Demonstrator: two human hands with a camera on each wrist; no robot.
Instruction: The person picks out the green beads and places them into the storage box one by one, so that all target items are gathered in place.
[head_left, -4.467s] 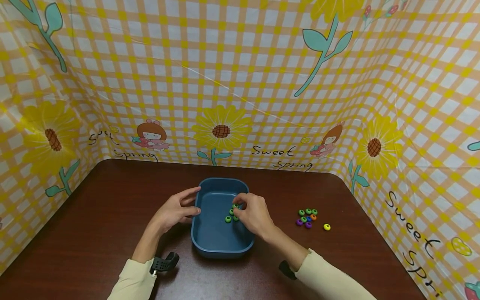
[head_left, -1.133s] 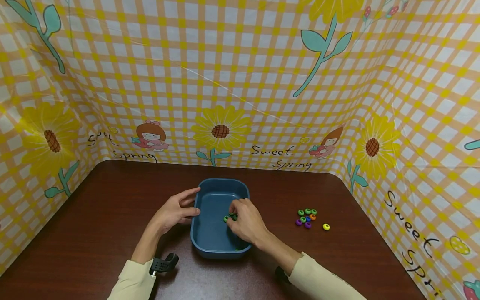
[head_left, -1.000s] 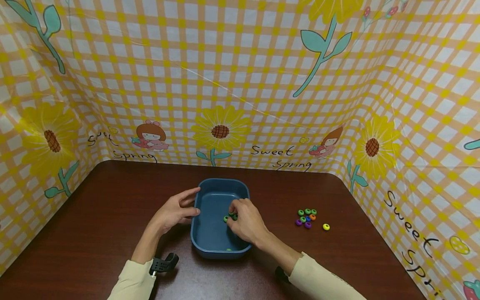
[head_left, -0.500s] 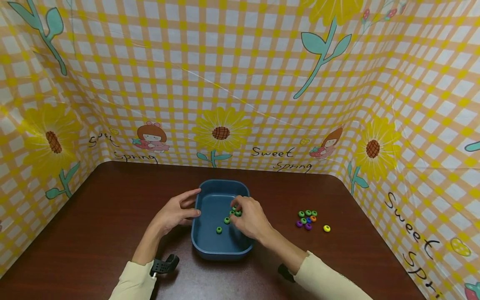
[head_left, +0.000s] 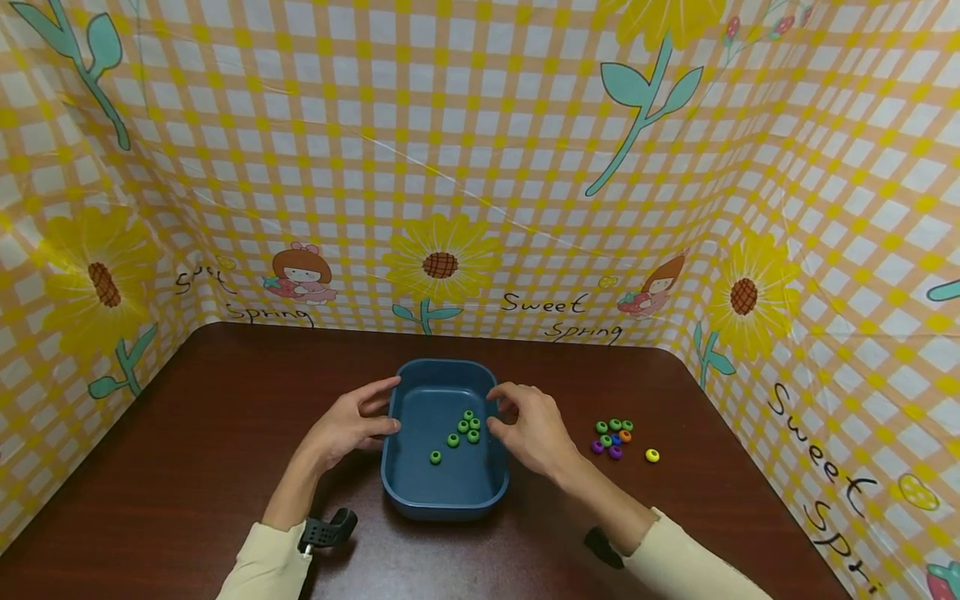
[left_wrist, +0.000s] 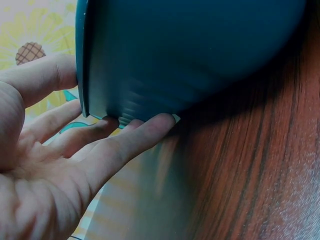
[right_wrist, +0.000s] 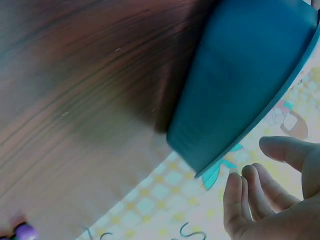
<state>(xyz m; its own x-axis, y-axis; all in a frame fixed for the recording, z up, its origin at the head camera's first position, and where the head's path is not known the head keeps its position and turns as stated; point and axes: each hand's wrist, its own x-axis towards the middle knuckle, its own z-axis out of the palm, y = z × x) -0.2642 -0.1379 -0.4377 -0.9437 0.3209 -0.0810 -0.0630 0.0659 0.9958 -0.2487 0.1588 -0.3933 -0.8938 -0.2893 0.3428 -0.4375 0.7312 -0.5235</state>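
Note:
A blue rectangular bin point(head_left: 442, 492) stands on the dark wooden table, with several green beads point(head_left: 463, 427) inside its right half. One more green bead point(head_left: 436, 457) lies apart from them, closer to the bin's front. My left hand point(head_left: 347, 429) rests its thumb and fingers against the bin's left wall; in the left wrist view the fingers point(left_wrist: 120, 145) extend along the outside. Over the right rim hovers my right hand point(head_left: 534, 429), its thumb and loosely bent fingers apart, holding nothing. The right wrist view shows that gap beside the bin's outer wall point(right_wrist: 240, 85).
To the bin's right, a loose group on the table has green beads point(head_left: 615, 425), purple beads point(head_left: 615, 452), a blue bead point(head_left: 617, 439) and an orange bead point(head_left: 626, 436). A yellow bead point(head_left: 652, 456) sits further right. Patterned cloth point(head_left: 442, 167) encloses the table's back and sides.
My right hand has moved right, out of the bin's inside to its right rim, uncovering the green beads. One green bead has rolled to the bin's front part. My left hand has stayed put.

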